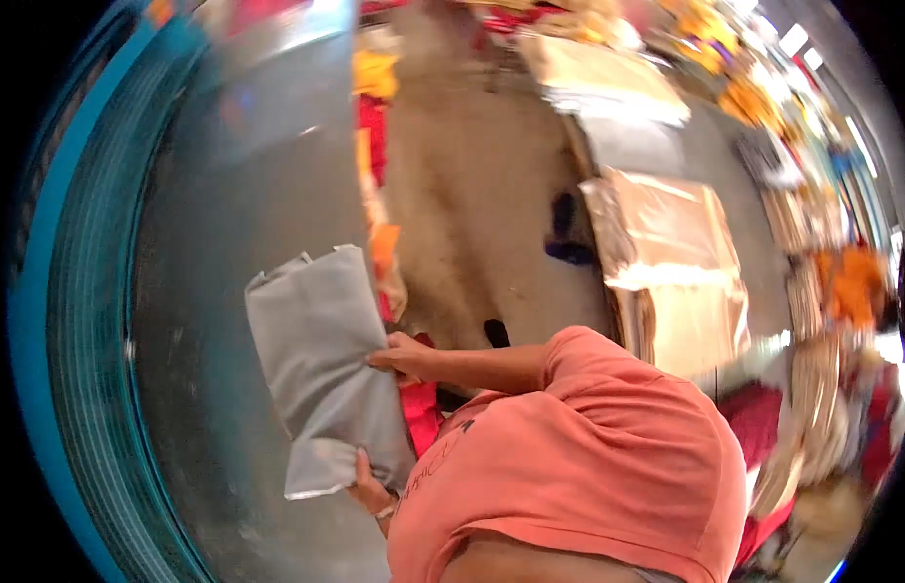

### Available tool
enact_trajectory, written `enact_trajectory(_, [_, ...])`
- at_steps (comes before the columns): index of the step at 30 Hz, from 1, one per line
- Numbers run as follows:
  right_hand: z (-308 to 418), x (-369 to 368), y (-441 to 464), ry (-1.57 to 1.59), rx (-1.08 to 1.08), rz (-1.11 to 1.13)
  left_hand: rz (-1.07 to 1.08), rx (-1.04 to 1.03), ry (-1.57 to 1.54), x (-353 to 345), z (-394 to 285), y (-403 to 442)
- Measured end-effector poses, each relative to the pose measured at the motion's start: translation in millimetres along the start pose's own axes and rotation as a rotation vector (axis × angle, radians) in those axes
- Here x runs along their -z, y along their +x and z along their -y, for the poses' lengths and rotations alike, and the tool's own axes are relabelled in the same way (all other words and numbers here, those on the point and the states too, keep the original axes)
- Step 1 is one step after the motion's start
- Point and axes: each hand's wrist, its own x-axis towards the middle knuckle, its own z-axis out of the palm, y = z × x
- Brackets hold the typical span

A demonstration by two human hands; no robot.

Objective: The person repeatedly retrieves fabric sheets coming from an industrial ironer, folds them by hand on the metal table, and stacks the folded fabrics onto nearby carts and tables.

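Head: cloth [321, 355] lengthwise, steeply up-left

Folded grey cloth [321, 335] (visibly creased) slants over a dark surface [219, 194].

At eight o'clock the cloth [321, 335] is over the table [239, 194]; the floor [511, 146] at twelve; the far stack [603, 73] at one; the near stack [671, 228] (across the floor from the table) between two and three; the shirt [579, 457] at five.
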Motion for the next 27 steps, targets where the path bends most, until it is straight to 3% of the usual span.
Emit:
enact_trajectory(2, [-2.9,46.2,-29.6,0.152,0.095,-0.134,0.233,-0.042,0.018,-12.7,-27.4,-8.8])
enact_trajectory(4, [40.1,77.1,-81.2,0.140,0.080,-0.364,0.471,-0.089,0.065,-34.9,-54.1,-21.1])
enact_trajectory(5, [34.1,96.2,-88.4,0.092,0.072,-0.464,0.510,-0.169,0.251,-44.5,-56.9,-12.7])
enact_trajectory(8, [21.2,144.8,-111.0,0.147,0.336,-0.492,0.624,-0.034,0.285,-101.2,-91.2,-36.5])
enact_trajectory(9, [61.8,150.8,-148.0,0.047,0.185,-0.565,0.677,0.011,0.273,-130.6,-106.7,-55.3])
enact_trajectory(12, [86.0,213.1,-172.2,0.216,0.510,-0.685,0.923,-0.005,0.176,-217.5,-108.2,-80.5])
enact_trajectory(14, [117.9,267.5,-201.6,-0.011,0.606,-0.776,1.051,-0.069,0.144,-274.3,-103.3,-97.3])
enact_trajectory(16, [157.9,323.0,-223.2,-0.064,0.829,-0.915,1.128,-0.236,0.301,-335.1,-108.1,-120.0])
enact_trajectory(18, [234.0,336.4,-282.9,0.052,0.805,-0.896,1.221,-0.251,0.233,-402.0,-105.1,-146.1])
enact_trajectory(22, [320.1,419.9,-322.5,-0.082,1.107,-1.088,1.384,-0.448,0.136,-542.5,-109.6,-192.9])
enact_trajectory(24, [341.8,483.6,-318.7,0.024,1.254,-1.017,1.424,-0.438,0.143,-612.1,-98.6,-195.1])
enact_trajectory(26, [347.9,531.4,-314.1,0.132,1.241,-0.984,1.385,-0.445,0.197,-670.1,-79.8,-195.8])
enact_trajectory(27, [345.1,554.7,-308.3,0.148,1.211,-1.058,1.374,-0.555,0.214,-699.8,-57.2,-181.9])
